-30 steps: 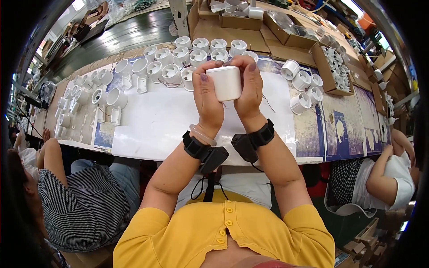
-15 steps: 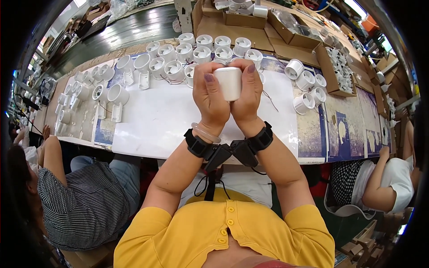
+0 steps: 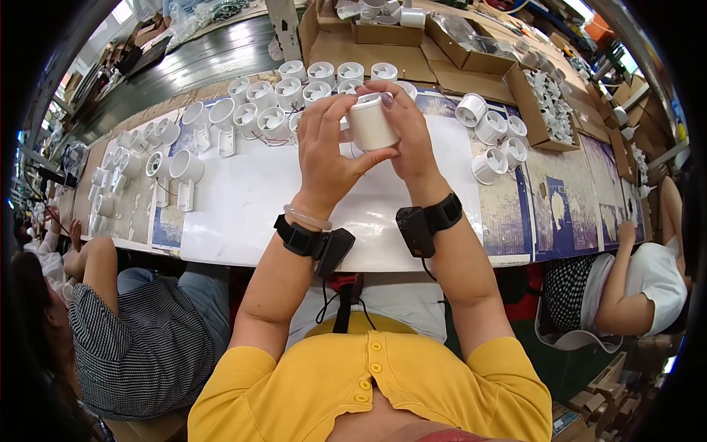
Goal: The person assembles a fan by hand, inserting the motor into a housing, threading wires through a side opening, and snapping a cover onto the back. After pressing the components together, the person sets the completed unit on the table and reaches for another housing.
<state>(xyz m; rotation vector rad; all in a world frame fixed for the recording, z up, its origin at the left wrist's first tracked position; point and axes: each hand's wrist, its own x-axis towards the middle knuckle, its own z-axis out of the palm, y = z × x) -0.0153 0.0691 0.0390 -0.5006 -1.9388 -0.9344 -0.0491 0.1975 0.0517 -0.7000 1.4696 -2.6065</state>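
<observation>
A white plastic cylinder [image 3: 374, 131] is held up over the far part of the white table sheet [image 3: 353, 228], slightly tilted, with a rim around its upper end. My left hand [image 3: 322, 151] wraps its left side, with the thumb along the bottom. On the other side, my right hand [image 3: 417, 144] grips it, fingers over the upper edge. The inside of the cylinder is hidden. Just behind my hands stand several white round fan housings [image 3: 272, 120] with blades inside and thin wires. Each wrist wears a black strap with a small device.
Left on the table are white housings with side brackets [image 3: 187, 168]. More fan housings [image 3: 488, 166] lie to the right, near a cardboard box [image 3: 524, 118] of white blade parts. Cardboard trays [image 3: 390, 35] stand at the back. People sit at both sides, including one in a checked shirt [image 3: 136, 346].
My wrists have moved apart and my hands have shifted their grip around the cylinder. It is now slightly tilted, with my left thumb under it. The view has shifted slightly.
</observation>
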